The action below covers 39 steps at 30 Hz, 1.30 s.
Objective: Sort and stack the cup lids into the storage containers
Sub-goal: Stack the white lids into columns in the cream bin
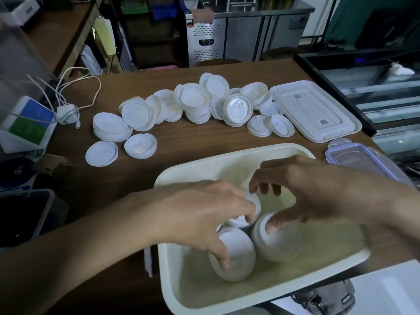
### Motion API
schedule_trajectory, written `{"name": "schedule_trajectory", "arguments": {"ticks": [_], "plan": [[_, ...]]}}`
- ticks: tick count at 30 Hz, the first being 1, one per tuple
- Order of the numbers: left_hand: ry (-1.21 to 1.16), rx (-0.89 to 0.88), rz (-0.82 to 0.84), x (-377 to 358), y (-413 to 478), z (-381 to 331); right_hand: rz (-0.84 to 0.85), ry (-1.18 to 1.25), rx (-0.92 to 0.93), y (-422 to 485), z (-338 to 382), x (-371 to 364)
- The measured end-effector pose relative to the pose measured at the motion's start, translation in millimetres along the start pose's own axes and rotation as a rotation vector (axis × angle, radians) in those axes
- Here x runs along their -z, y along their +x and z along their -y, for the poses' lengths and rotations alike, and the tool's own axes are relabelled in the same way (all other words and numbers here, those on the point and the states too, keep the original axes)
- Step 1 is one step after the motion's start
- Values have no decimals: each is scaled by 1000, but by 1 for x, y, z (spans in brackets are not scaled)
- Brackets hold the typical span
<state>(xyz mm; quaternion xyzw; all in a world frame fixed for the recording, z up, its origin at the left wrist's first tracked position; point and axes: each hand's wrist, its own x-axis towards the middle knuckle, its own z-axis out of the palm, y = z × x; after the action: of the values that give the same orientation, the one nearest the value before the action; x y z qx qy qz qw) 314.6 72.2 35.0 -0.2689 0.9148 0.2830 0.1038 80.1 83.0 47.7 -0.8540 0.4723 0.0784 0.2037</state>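
Nearest us, the left hand (204,214) reaches in over the near left wall of the cream tub (227,296). It grasps the left stack (236,253) of cup lids lying on its side, thumb on the domed front, fingers curled round the back. The right hand (318,196) comes in over the far right rim. Its thumb presses on the right stack (277,244), which lies just beside the first, and its fingers arch above; we cannot tell whether they close on anything. Both stacks sit toward the tub's left side, so its floor lies bare in front and to the right. The tub's near corners reach past the table (181,142) edge. A strip of bare wood separates the tub's far rim from the loose lids (197,105) banded across the table. A flat white cover (318,110) lies along the right edge, a clip-lock box (359,159) lies just beside the tub's far right corner, and a charger (67,113) sits at the left edge.
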Motion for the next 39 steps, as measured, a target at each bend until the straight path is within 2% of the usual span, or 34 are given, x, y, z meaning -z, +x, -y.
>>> {"name": "schedule_trajectory", "arguments": {"ticks": [4,9,15,18,20,24,29,35,39], "plan": [[-47,-67,-245,14,-6,21,-162,72,92,9,0,21],[-220,-53,-446,42,-18,49,-295,180,168,31,-2,41],[-369,151,-631,56,-30,99,-321,224,198,84,-1,59],[-422,288,-772,49,-32,132,-341,114,197,122,-2,62],[-353,429,-851,41,-32,156,-333,56,176,151,-2,62],[-199,712,-857,20,-34,198,-265,5,168,206,2,60],[-117,910,-761,1,-31,217,-144,-39,168,268,16,50],[-174,962,-768,-2,-18,219,79,-73,82,311,29,30],[-240,931,-783,-6,-17,222,142,-29,34,313,26,23]]}}
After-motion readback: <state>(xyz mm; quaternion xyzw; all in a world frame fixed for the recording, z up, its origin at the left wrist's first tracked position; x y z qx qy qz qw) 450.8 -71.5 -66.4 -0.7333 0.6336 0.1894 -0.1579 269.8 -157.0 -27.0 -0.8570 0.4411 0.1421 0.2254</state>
